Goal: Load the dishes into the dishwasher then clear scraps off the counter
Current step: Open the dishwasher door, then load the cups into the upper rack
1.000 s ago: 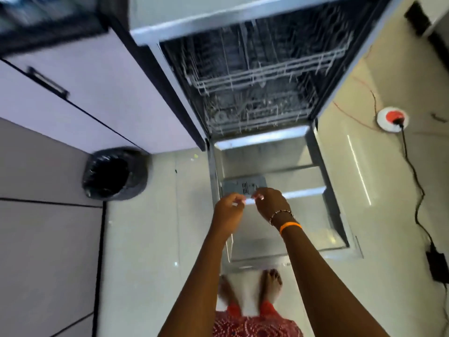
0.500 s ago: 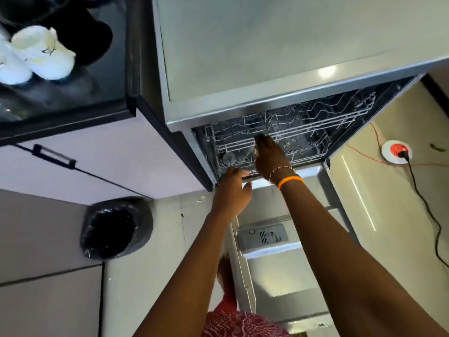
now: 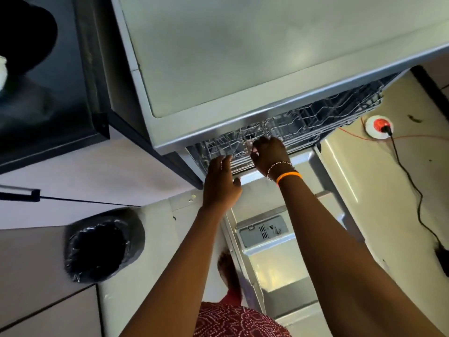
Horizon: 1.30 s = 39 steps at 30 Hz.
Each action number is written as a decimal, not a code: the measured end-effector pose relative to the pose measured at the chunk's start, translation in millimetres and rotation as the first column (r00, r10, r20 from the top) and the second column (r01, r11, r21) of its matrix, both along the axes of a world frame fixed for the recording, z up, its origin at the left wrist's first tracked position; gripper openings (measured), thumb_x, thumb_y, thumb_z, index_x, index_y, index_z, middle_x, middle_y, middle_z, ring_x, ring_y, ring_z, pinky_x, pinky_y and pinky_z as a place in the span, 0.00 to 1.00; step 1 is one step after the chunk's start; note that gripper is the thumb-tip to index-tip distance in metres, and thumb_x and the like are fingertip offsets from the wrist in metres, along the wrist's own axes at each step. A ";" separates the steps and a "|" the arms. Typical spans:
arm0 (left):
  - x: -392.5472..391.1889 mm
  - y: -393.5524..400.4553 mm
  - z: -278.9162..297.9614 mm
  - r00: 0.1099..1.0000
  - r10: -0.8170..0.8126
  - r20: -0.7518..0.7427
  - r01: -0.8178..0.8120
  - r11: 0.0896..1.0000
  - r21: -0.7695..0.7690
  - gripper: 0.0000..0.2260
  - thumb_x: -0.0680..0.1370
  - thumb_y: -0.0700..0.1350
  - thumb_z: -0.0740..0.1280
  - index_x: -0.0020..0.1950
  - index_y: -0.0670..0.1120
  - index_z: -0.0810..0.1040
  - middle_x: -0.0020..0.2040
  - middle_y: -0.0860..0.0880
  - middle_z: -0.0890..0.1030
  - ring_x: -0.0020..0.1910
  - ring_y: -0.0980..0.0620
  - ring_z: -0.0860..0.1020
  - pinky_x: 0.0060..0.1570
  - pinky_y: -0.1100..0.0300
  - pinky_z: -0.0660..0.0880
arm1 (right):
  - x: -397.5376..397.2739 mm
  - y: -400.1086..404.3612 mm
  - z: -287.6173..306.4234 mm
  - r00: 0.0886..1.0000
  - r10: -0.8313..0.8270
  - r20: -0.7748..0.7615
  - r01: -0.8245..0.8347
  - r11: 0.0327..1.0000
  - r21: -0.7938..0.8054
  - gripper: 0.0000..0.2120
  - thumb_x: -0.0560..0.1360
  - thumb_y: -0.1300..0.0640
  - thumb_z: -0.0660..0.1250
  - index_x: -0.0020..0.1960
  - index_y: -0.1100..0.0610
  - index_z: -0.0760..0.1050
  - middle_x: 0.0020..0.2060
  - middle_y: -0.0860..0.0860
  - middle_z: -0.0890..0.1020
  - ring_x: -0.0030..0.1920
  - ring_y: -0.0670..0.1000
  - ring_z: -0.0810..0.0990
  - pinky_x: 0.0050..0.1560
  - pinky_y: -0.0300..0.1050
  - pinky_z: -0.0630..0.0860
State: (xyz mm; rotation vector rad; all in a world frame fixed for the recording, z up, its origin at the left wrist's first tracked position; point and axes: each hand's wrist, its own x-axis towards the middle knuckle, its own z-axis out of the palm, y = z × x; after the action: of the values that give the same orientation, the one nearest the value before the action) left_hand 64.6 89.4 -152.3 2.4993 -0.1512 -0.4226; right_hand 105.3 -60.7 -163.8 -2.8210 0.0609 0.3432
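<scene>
Now both hands have come up from the open dishwasher door [image 3: 286, 271], low in the frame, to the wire rack [image 3: 303, 127] at centre, under the appliance's grey top. The left hand [image 3: 222, 181] lies with fingers straight against the rack's front edge, holding nothing. The right hand [image 3: 268, 154], with an orange band at the wrist, curls its fingers into the wires; whether it pinches some small thing there I cannot tell. This looks like readying or pulling out the rack, so loading is hardly begun; no dishes show in it. A lined bin [image 3: 102, 246] sits at lower left, a floor socket [image 3: 379, 126] and its black cord [image 3: 413, 188] at right. The dropped door lies between the person and the rack.
</scene>
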 end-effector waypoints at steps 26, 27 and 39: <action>-265.5 -51.2 14.2 0.891 0.104 -0.442 -0.163 0.982 -0.097 0.10 0.77 0.37 0.62 0.55 0.37 0.80 0.54 0.39 0.80 0.55 0.43 0.78 0.51 0.60 0.71 | -285.4 -41.9 2.2 0.948 -0.121 -0.295 0.133 0.991 0.020 0.13 0.75 0.55 0.60 0.49 0.61 0.78 0.50 0.59 0.81 0.53 0.61 0.79 0.56 0.49 0.70; -267.7 -52.1 14.8 0.891 0.107 -0.441 -0.171 0.979 -0.108 0.10 0.77 0.37 0.62 0.55 0.37 0.79 0.55 0.39 0.79 0.55 0.43 0.77 0.52 0.60 0.71 | -286.2 -42.7 1.9 0.949 -0.122 -0.291 0.137 0.990 0.031 0.13 0.75 0.55 0.60 0.50 0.61 0.78 0.50 0.58 0.81 0.53 0.61 0.79 0.56 0.49 0.70; -239.0 6.3 62.5 0.813 0.369 -0.451 -0.547 0.750 -0.372 0.09 0.78 0.38 0.62 0.53 0.46 0.79 0.53 0.45 0.81 0.49 0.51 0.77 0.48 0.64 0.71 | -250.6 28.5 58.4 0.959 -0.169 -0.226 0.254 0.866 0.430 0.07 0.71 0.62 0.66 0.38 0.65 0.77 0.41 0.66 0.81 0.45 0.62 0.78 0.41 0.45 0.69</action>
State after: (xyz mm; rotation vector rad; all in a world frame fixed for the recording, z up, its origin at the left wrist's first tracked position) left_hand -174.3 95.7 -89.9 1.8282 0.4595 -0.5298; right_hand -145.3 -32.2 -105.4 -2.2832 0.2907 0.4902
